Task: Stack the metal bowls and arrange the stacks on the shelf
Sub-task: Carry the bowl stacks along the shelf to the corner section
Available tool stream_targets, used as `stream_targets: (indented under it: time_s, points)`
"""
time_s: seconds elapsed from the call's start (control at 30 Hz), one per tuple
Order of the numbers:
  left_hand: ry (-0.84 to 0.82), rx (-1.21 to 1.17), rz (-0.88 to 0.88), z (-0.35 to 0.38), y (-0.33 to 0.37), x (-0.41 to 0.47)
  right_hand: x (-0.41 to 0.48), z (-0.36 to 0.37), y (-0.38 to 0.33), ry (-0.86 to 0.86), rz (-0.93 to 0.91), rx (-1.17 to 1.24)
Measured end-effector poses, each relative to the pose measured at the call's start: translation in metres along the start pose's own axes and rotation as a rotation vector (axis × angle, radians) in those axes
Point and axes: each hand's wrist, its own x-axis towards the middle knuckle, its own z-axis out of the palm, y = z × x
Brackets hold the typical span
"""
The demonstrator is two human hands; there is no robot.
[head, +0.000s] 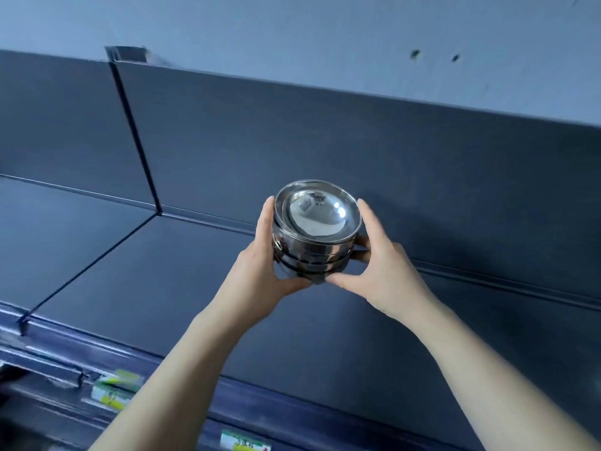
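A stack of shiny metal bowls (317, 236), nested one in another, is held between both hands over the dark blue shelf (162, 281). My left hand (260, 275) cups the stack's left side and bottom. On the right side my right hand (380, 268) grips it, thumb under the lowest bowl. The stack tilts slightly toward me, so the top bowl's inside shows. I cannot tell whether its base touches the shelf board.
The shelf has a dark back panel (357, 151) and a thin vertical divider (136, 131) at left. Price labels (117, 388) sit on the front rail below. A pale wall (292, 27) rises above the shelf unit.
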Motion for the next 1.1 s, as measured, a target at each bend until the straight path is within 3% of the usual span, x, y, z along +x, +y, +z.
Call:
stream_targets:
  time_s: [0.53, 1.1]
  points:
    - [0.202, 0.228, -0.155, -0.291, -0.151, -0.067, 0.075, 0.244, -0.226, -0.212, -0.223, 0.179]
    - [0.328, 0.200, -0.358, -0.449, -0.299, -0.016, 0.217, 0.415, -0.341, -0.400, -0.311, 0.231]
